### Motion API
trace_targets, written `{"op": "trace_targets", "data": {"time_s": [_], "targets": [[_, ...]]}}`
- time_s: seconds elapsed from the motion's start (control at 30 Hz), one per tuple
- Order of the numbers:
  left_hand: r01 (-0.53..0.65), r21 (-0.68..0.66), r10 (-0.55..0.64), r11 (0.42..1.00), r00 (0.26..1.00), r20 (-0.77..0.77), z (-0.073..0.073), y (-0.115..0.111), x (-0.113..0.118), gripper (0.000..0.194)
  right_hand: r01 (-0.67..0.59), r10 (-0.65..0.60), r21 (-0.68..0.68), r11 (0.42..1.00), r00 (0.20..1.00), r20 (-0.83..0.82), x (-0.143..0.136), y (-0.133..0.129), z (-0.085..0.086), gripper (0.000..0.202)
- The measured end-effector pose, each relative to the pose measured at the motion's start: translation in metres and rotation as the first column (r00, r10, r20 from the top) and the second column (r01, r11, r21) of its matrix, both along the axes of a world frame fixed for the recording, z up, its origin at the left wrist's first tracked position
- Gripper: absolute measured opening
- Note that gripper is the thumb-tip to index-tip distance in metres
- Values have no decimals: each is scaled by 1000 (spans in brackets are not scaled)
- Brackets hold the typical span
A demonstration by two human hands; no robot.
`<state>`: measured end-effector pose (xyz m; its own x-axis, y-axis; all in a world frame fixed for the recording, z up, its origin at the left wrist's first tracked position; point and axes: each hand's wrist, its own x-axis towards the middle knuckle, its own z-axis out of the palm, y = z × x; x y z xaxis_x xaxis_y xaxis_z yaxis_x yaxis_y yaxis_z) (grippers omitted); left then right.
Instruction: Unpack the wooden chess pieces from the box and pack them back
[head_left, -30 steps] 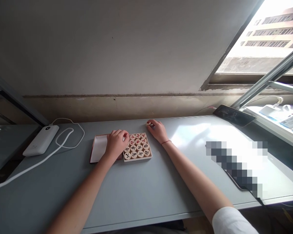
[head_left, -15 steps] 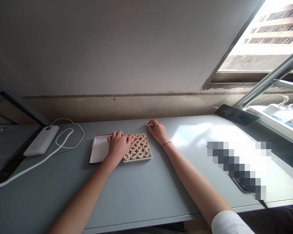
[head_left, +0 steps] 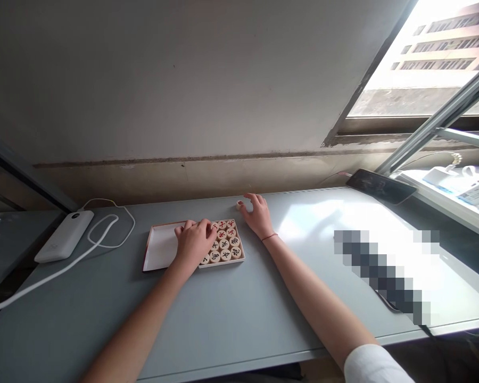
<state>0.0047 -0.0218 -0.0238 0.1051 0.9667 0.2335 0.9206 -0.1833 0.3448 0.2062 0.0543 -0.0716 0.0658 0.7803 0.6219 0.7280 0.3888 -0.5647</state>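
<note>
A shallow box (head_left: 242, 259) holds rows of round pale Chinese chess pieces (head_left: 225, 255) with red and black characters. My left hand (head_left: 194, 242) lies over its left part, fingers curled down among the pieces; its fingertips, and whatever they hold, are hidden. Under and beside that hand is the box's lid (head_left: 159, 247), white inside, against the box's left side. Farther back on the desk, a single red-marked chess piece (head_left: 240, 204) rests flat. My right hand (head_left: 258, 217) is just right of it, thumb and forefinger apart, holding nothing.
The grey desk (head_left: 223, 314) meets a wall behind. A white power bank (head_left: 65, 236) with a looped white cable (head_left: 100, 229) lies at left. At right are a dark phone (head_left: 381, 186) leaning near the metal frame and a pixelated dark object (head_left: 379, 276).
My right hand has let go of the red-marked piece and its fingers have opened. My left hand has shifted slightly right over the box. The whole view has moved a little.
</note>
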Motion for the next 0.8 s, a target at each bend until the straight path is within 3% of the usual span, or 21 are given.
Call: {"op": "trace_targets", "data": {"time_s": [0.1, 0.2, 0.3, 0.4, 0.5, 0.57, 0.67, 0.8], "targets": [[-11, 57, 8, 998, 998, 67, 2, 1, 2, 15, -104, 105, 94, 990, 994, -5, -7, -15, 15, 21], [4, 58, -19, 998, 965, 262, 7, 2, 1, 18, -324, 312, 128, 937, 944, 108, -21, -33, 28, 27], [83, -14, -63, 996, 845, 532, 12, 3, 0, 28, -458, 426, 125, 880, 879, 215, -36, -45, 33, 31], [110, -56, -43, 992, 728, 684, 11, 3, -2, 34, -463, 418, 147, 874, 872, 255, -41, -47, 35, 25], [69, -54, -5, 996, 659, 752, 7, 5, -2, 34, -367, 322, 186, 911, 918, 233, -31, -40, 35, 19], [31, -20, -4, 999, 612, 791, 5, 6, -3, 33, -181, 158, 180, 967, 978, 136, -17, -31, 32, 16], [16, 26, -30, 1000, 573, 819, 1, 9, -5, 32, 79, -80, 54, 995, 997, 21, 5, -17, 21, 13], [15, 12, -19, 1000, 606, 795, -2, 9, -7, 30, 142, -127, -176, 974, 987, 95, 19, -6, 1, 11]]}}
